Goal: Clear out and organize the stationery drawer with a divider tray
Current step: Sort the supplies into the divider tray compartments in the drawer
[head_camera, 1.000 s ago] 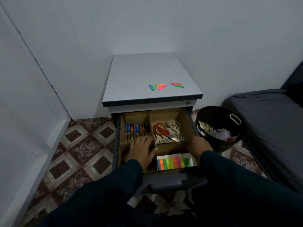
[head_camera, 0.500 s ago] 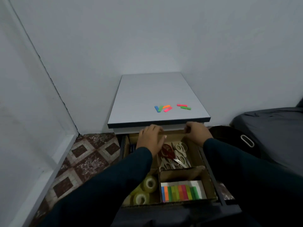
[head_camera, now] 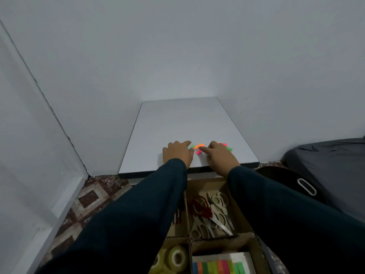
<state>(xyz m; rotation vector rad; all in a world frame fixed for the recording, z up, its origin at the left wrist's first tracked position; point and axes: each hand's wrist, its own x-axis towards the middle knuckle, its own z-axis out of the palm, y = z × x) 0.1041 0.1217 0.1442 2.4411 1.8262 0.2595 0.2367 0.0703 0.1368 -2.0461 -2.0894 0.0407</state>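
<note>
Several loose neon sticky flags lie near the front of the grey cabinet top point(head_camera: 177, 123): an orange flag point(head_camera: 199, 145), a pink flag point(head_camera: 198, 152), and a green flag point(head_camera: 229, 148) further right. My left hand point(head_camera: 177, 153) rests on the top, its fingertips at the left end of the flags. My right hand point(head_camera: 219, 157) lies beside it, index finger straight and touching the surface between the orange and pink flags. Below, the cardboard divider tray point(head_camera: 223, 242) sits in the open drawer, holding scissors point(head_camera: 211, 212), tape rolls point(head_camera: 175, 258) and a pad of coloured flags point(head_camera: 217, 266). My left sleeve hides most of the pens.
A black bin point(head_camera: 286, 177) with a white handle stands right of the cabinet, and a dark cushion point(head_camera: 325, 165) lies beyond it. White walls close in behind and at the left. Patterned floor tiles point(head_camera: 92, 196) show to the left of the drawer.
Both hands have left the divider tray's back edge and risen onto the cabinet top at the loose flags. The view has tilted upward and closer.
</note>
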